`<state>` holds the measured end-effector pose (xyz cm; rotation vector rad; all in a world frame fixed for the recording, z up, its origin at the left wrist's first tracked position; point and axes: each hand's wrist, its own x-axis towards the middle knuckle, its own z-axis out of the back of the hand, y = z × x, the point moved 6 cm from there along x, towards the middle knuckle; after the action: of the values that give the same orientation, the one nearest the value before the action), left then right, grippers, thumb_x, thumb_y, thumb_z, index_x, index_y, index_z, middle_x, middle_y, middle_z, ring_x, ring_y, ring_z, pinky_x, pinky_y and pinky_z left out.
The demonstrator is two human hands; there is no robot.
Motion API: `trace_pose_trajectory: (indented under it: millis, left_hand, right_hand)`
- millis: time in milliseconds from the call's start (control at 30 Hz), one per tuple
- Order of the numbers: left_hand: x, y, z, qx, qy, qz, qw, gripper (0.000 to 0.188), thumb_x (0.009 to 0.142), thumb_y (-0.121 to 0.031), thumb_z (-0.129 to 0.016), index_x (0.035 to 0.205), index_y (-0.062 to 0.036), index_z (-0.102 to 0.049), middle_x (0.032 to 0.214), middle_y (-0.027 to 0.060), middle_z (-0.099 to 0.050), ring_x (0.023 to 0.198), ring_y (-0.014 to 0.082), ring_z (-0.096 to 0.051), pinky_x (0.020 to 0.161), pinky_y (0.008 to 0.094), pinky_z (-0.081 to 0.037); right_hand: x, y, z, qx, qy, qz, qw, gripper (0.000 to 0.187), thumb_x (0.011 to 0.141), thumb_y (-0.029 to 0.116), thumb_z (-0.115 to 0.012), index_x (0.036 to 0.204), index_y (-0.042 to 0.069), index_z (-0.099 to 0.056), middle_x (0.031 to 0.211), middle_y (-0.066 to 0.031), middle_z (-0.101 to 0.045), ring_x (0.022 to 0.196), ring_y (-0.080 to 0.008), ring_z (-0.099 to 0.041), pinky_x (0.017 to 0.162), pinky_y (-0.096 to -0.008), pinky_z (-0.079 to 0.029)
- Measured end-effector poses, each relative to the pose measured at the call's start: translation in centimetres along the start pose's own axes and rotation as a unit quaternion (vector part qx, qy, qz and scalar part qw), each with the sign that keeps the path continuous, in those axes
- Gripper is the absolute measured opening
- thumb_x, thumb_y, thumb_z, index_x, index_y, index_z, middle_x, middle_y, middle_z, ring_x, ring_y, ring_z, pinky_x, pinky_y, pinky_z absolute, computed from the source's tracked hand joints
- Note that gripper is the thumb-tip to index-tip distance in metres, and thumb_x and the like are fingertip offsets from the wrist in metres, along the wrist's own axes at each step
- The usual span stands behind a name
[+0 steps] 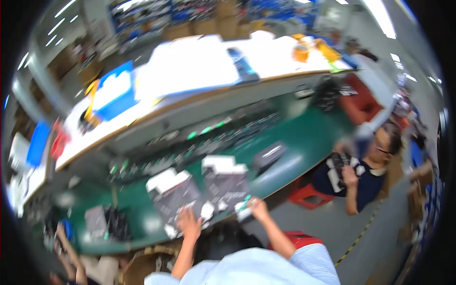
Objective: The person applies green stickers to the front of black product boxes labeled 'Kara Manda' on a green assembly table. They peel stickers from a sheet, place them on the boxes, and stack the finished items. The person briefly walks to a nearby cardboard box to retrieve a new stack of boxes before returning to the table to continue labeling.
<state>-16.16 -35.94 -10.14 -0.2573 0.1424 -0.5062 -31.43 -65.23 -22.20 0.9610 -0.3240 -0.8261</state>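
My left hand (189, 222) lies with fingers spread on the lower part of a dark grey printed box (173, 197), whose white flaps stand open at its far end. To its right is a second box (228, 187) of the same kind, also with white flaps raised. By the table's near edge, my right hand (258, 209) has its fingers closed at a small green-and-white piece (245, 203). Beneath that piece is a small white and dark block (244, 214). Motion blur hides its finer shape. Crumpled white bits (207, 210) lie between the two boxes.
A closed dark box (270, 156) rests farther right on the green table (304, 137). Rows of small dark and green parts (190, 147) line the back. Above runs a white shelf with a blue bin (114, 92). Co-workers sit at right (365, 175) and lower left (71, 256).
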Motion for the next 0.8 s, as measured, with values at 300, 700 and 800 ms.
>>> trace_pose_trajectory:
  millis: [300, 700, 800]
  left_hand:
    - [-1.9, 4.7, 0.2, -0.017, -0.004, 0.059, 0.998, 0.06, 0.082, -0.037, -0.059, 0.13, -0.0067, -0.04, 0.138, 0.0161, -0.031, 0.127, 0.0361, -0.029, 0.099, 0.0561, -0.025]
    - [-3.7, -2.5, 6.0, -0.44, 0.057, -0.013, 0.896, 0.031, 0.074, -0.01, -0.071, 0.102, -0.0011, -0.064, 0.088, 0.0096, -0.063, 0.075, 0.0203, -0.062, 0.07, 0.0293, -0.049]
    - [-4.1, -2.0, 6.5, -0.414, 0.041, -0.033, 0.909, 0.026, 0.073, -0.01, -0.072, 0.097, -0.0014, -0.066, 0.084, 0.01, -0.063, 0.074, 0.0203, -0.062, 0.068, 0.0297, -0.049]
  right_hand:
    - [-5.1, 13.7, 0.0, 0.106, 0.135, 0.012, 0.985, 0.019, 0.085, 0.019, -0.063, 0.092, 0.001, -0.064, 0.076, -0.0029, -0.063, 0.07, -0.0083, -0.054, 0.064, -0.0262, -0.045]
    - [-9.8, 19.7, -4.3, 0.189, 0.365, 0.017, 0.911, 0.019, 0.085, 0.014, -0.064, 0.096, -0.002, -0.064, 0.085, -0.0034, -0.065, 0.077, -0.0067, -0.056, 0.069, -0.0231, -0.046]
    - [-9.6, 20.2, -4.1, 0.16, 0.363, 0.047, 0.917, 0.019, 0.084, 0.013, -0.064, 0.096, -0.001, -0.064, 0.086, -0.0056, -0.066, 0.078, -0.0083, -0.058, 0.07, -0.0243, -0.047]
